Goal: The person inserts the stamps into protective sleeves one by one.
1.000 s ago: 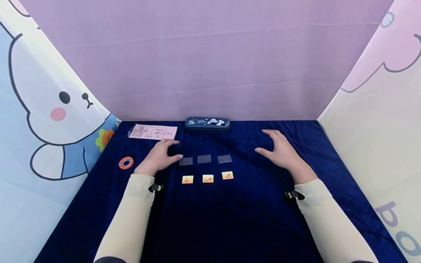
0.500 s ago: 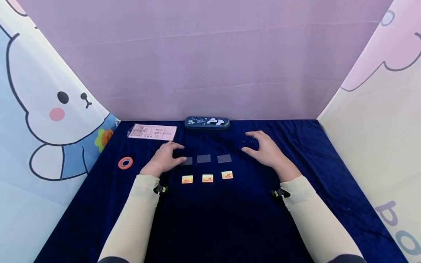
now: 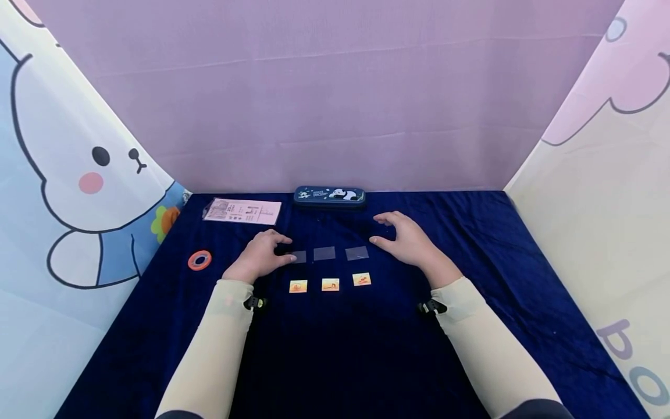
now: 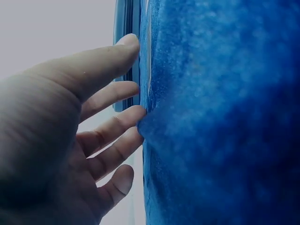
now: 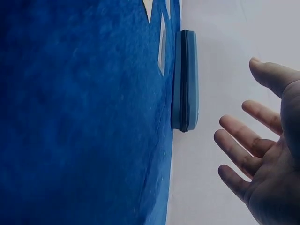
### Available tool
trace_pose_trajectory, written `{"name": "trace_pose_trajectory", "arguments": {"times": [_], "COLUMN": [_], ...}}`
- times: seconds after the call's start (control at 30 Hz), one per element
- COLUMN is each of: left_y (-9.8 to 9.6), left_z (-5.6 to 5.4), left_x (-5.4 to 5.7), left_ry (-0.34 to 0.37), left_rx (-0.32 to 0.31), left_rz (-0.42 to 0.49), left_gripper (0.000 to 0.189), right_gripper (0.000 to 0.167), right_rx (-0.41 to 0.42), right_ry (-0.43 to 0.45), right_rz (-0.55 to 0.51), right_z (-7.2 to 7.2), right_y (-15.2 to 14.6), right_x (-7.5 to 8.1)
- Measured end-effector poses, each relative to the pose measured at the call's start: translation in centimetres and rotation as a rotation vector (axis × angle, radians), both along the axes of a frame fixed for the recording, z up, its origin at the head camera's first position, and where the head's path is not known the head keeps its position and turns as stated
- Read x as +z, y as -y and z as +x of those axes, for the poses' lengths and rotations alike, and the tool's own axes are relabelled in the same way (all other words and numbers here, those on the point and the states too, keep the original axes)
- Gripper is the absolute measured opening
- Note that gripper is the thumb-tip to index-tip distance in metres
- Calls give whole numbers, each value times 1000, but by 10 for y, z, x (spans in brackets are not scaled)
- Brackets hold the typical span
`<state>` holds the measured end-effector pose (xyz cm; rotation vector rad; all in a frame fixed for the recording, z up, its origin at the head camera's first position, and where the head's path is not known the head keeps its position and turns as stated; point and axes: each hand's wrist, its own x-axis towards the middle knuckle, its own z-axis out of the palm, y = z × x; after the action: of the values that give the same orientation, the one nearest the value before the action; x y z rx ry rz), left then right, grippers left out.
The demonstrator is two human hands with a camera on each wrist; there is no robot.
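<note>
Three small clear plastic squares lie in a row on the dark blue cloth: a left one (image 3: 300,256), a middle one (image 3: 324,253) and a right one (image 3: 357,253). My left hand (image 3: 257,256) is at the left square, thumb and fingers apart, its thumb covering part of that square. Whether the thumb touches it I cannot tell. To the right of the row my right hand (image 3: 410,241) hovers with relaxed, spread fingers and holds nothing. Nearer to me are three small orange-yellow picture squares, the left (image 3: 298,286), middle (image 3: 331,284) and right (image 3: 362,279).
A blue pencil case (image 3: 330,197) with a panda print stands at the back against the pink curtain (image 3: 335,105). At the back left lies a pink printed packet (image 3: 243,211). An orange ring-shaped roll (image 3: 200,260) rests left of my left hand. Printed cloth walls flank both sides.
My right hand has moved left toward the row of clear squares. The left hand has shifted slightly right, onto the left square's edge, and its fingers have come lower. The objects have stayed put.
</note>
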<state>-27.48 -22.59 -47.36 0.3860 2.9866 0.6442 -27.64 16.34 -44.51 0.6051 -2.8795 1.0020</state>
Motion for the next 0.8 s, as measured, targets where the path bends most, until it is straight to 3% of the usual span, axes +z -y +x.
{"name": "trace_pose_trajectory", "arguments": {"times": [0.27, 0.6, 0.8], "left_y": [-6, -10, -8], "left_z": [3, 4, 2], "left_x": [3, 3, 2], "left_ry": [-11, -15, -23], "left_rx": [-16, 26, 9], "left_rz": [-50, -72, -21], "left_gripper": [46, 38, 22], "right_gripper": [55, 49, 49], "right_rx": [32, 65, 82], "right_ry": [8, 29, 33], "right_rz": [-12, -39, -24], "right_z": [-1, -1, 0], "right_y": [14, 34, 47], "right_x": [2, 3, -1]}}
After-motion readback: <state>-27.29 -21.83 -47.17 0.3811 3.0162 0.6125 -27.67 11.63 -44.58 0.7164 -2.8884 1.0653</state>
